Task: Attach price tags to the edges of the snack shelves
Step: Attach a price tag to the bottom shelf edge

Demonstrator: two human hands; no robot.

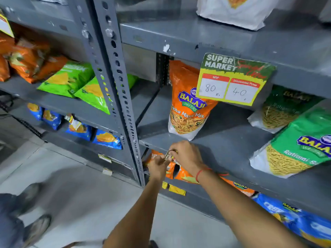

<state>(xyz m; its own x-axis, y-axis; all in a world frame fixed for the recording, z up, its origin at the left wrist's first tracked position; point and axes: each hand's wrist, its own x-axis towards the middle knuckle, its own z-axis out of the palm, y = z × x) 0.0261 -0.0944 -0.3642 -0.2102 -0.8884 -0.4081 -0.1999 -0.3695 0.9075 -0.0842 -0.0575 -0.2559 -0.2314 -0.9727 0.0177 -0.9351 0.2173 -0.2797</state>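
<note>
Pinching a small tag between them, both hands meet at the shelf edge in the lower middle of the frame; the left hand sits below, the right hand above, nearer the edge.

Grey metal racks with perforated uprights stand on a pale tiled floor — left and below the hands.
</note>
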